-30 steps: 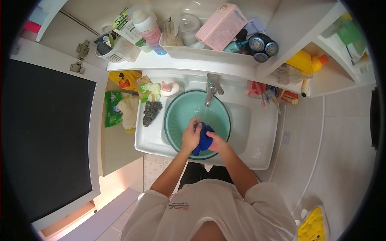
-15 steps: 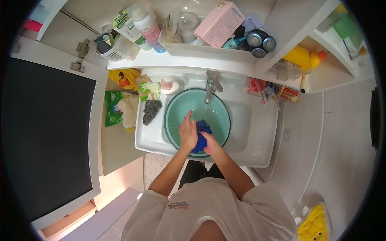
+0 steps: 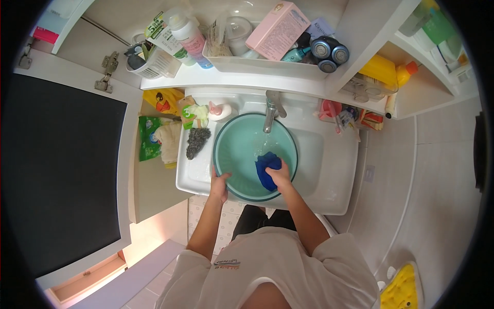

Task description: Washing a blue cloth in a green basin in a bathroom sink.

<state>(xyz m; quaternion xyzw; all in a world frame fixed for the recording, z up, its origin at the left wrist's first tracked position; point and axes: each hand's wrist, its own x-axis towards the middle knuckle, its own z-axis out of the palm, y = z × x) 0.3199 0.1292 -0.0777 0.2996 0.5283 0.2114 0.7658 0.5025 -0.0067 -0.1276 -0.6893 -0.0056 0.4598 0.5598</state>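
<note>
A green basin (image 3: 234, 154) with a dark rim stands in the white sink. My left hand (image 3: 219, 186) grips its near left rim, thumb over the inside and fingers down the outer wall. Inside the basin's right half, a crumpled blue cloth (image 3: 266, 169) is bunched in my right hand (image 3: 280, 176), whose fingers are closed around it and partly hidden by it. The chrome faucet (image 3: 270, 112) hangs over the basin's far edge, with splashing water between its spout and the cloth.
On the sink ledge left of the basin lie a grey steel-wool scourer (image 3: 197, 142) and a white pump bottle (image 3: 220, 110). A shelf behind holds a pink box (image 3: 278, 32), a spray can (image 3: 186, 33) and a shaver (image 3: 330, 53). The mirrored cabinet door (image 3: 67, 170) stands ajar at left.
My left hand has left the blue cloth and moved left and toward me onto the basin's rim. My right hand has shifted slightly right and away, still with the cloth.
</note>
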